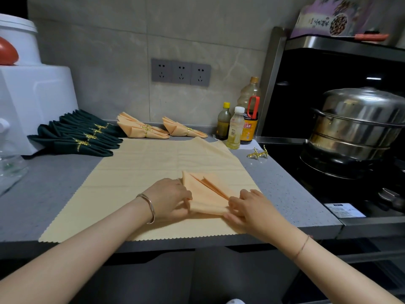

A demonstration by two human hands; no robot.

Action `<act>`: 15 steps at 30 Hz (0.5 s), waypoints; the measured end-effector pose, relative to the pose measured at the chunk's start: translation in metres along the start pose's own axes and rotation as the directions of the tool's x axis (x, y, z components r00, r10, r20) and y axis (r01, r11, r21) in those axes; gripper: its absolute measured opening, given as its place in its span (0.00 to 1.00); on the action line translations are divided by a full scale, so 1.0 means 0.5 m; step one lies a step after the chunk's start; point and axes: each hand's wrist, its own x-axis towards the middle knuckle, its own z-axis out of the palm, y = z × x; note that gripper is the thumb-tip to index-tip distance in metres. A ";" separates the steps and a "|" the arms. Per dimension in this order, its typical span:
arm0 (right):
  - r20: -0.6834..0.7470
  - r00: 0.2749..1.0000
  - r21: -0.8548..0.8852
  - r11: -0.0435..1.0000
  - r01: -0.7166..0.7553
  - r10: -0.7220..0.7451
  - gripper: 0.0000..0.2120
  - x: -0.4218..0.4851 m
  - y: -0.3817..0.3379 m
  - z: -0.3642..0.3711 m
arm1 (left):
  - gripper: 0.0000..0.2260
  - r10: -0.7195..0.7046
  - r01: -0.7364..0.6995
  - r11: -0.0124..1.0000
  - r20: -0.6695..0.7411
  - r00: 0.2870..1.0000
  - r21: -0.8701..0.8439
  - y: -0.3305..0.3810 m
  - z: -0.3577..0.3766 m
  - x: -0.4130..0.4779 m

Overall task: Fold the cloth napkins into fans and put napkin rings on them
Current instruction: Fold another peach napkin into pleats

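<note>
Peach cloth under both hands: the left hand point(173, 199) grips the near left edge of the half-folded peach napkin point(206, 194), and the right hand point(247, 207) pinches its right corner, fingers curled on the fabric. The napkin lies on a pale yellow cloth point(142, 170) spread flat over the grey tabletop point(285, 185). Pleats show along its top, but there is no ring on it yet. Out to the right, near the bottles point(235, 130), loose gold napkin rings point(258, 153) wait, two by the look of it. At the back, peach fans point(142, 129) are already ringed, and to their left sits a row of dark green fans point(76, 139) with four gold rings showing. My read is well past halfway — this napkin needs finishing and ringing, and the flat cloth is likely next.
</note>
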 end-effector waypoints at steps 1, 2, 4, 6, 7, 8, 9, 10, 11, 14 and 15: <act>0.040 0.998 0.019 0.999 -0.040 0.039 0.17 0.003 0.002 -0.007 | 0.24 -0.080 0.080 0.995 0.017 0.997 -0.052 0.001 -0.007 0.004; 0.071 0.995 0.028 0.997 -0.078 0.076 0.17 0.008 0.003 -0.012 | 0.22 -0.153 0.155 0.983 0.023 0.988 -0.103 -0.001 -0.008 0.009; 0.087 0.989 0.033 0.992 -0.125 0.121 0.19 0.020 0.006 -0.020 | 0.17 -0.251 0.247 0.949 0.007 0.968 -0.197 -0.001 -0.007 0.023; 0.091 0.985 0.039 0.988 -0.151 0.147 0.20 0.032 0.011 -0.023 | 0.17 -0.316 0.309 0.917 0.013 0.949 -0.252 -0.001 -0.001 0.037; 0.098 0.982 0.055 0.984 -0.167 0.161 0.20 0.037 0.013 -0.022 | 0.17 -0.347 0.341 0.900 0.024 0.937 -0.271 -0.001 0.004 0.044; 0.106 0.978 0.082 0.979 -0.187 0.178 0.18 0.042 0.016 -0.020 | 0.16 -0.382 0.375 0.882 0.035 0.924 -0.286 -0.001 0.007 0.052; 0.108 0.976 0.110 0.973 -0.202 0.190 0.16 0.045 0.015 -0.019 | 0.15 -0.414 0.407 0.864 0.042 0.909 -0.296 -0.001 0.013 0.055; 0.111 0.973 0.132 0.967 -0.216 0.202 0.15 0.048 0.017 -0.018 | 0.12 -0.438 0.428 0.851 0.039 0.898 -0.306 0.000 0.016 0.062; 0.121 0.971 0.148 0.963 -0.225 0.208 0.15 0.050 0.018 -0.016 | 0.10 -0.450 0.433 0.842 0.025 0.893 -0.322 0.002 0.019 0.065; 0.171 0.965 0.152 0.963 -0.223 0.197 0.19 0.054 0.019 -0.009 | 0.17 -0.396 0.367 0.871 -0.024 0.918 -0.325 0.006 0.029 0.073; 0.181 0.965 0.148 0.965 -0.216 0.188 0.19 0.056 0.020 -0.006 | 0.22 -0.354 0.327 0.891 -0.030 0.935 -0.315 0.009 0.031 0.075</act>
